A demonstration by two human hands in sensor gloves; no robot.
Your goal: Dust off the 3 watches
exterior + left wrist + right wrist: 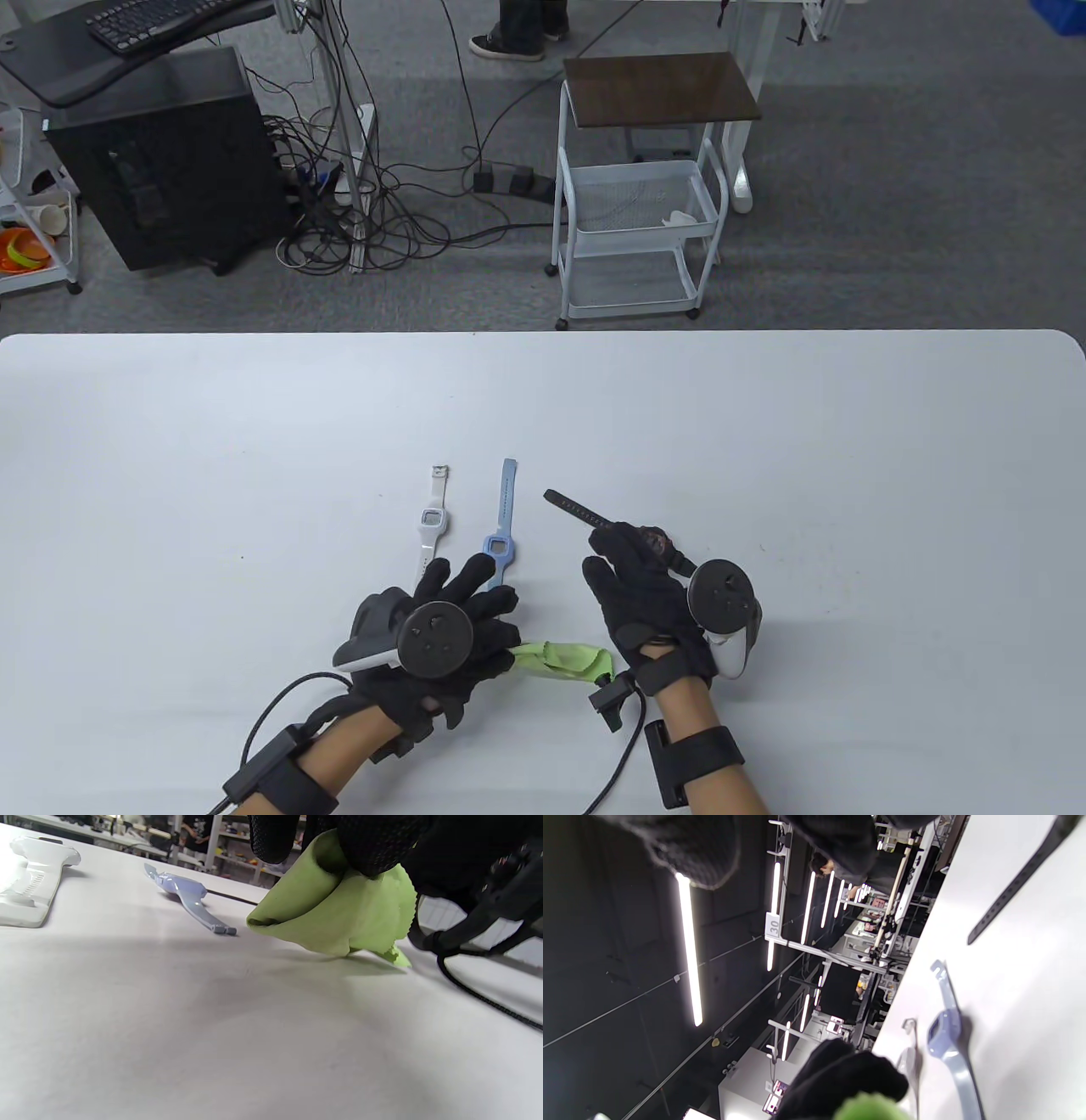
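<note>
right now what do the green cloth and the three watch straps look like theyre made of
Green cloth: soft matte fabric, likely microfibre; it folds limply and has a zigzag-cut edge. White watch and blue watch: smooth, slightly glossy straps, probably silicone or plastic. Black watch, held in the right hand: matte perforated strap, seemingly rubber.

A lab or office workspace: beyond the white desk (764, 407), grey carpet carries a black computer tower (170, 161), tangled cables (373, 212) and a white wire trolley (636, 212); a keyboard (161, 21) sits far left, under strip ceiling lights (689, 950).
</note>
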